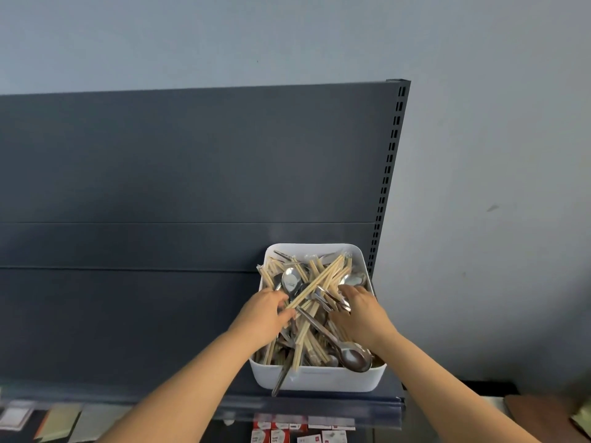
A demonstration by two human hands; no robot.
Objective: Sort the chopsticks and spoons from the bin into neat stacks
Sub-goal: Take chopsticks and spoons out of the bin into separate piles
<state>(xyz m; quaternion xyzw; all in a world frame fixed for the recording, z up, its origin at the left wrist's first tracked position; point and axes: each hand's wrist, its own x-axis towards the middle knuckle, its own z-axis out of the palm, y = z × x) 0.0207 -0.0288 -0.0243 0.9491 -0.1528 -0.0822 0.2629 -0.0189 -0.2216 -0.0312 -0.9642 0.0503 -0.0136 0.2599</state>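
In the bin (319,380) on the shelf (192,362), the left hand (265,311) grips tangled chopsticks (319,279) near its left wall. I cannot tell whether the right hand (361,311), by its right wall, holds anything. Pulling may drag the spoon (281,378) overhanging its front rim off.

Person shows as 2 bare arms only. L forearm (192,372) + R forearm (447,378): uncovered from wrist up as far as seen, slim, smooth, approx. same build. L hand (263,313): bare, seen from the back, knuckles clear, fingertips partly hidden. R hand (363,310): bare too, back side to cam, knuckle line + thumb visible. Nails too blurred to tell.
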